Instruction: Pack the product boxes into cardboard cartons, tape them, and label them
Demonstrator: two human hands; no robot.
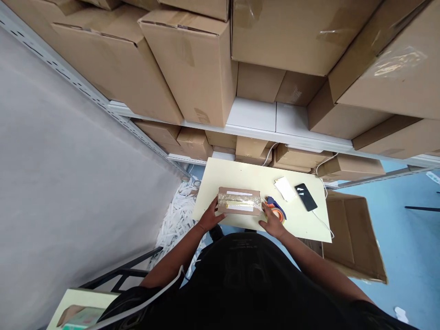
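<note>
A small cardboard box (pixel 239 212) lies on the cream table, with clear shiny tape and white labels across its top. My left hand (pixel 209 217) grips its left end, thumb along the near side and fingers at the far side. At the opposite end, my right hand (pixel 272 223) holds the box's right edge with its fingertips, thumb spread toward me. Right beside those fingers rests a blue and orange tape dispenser (pixel 281 213), partly hidden by the hand.
On the table (pixel 302 229) lie a white paper (pixel 285 189) and a black phone (pixel 305 197) with a white cable. Shelves of cardboard cartons (pixel 192 59) rise beyond. A large open carton (pixel 354 233) stands at right; paper strips (pixel 175 220) cover the floor at left.
</note>
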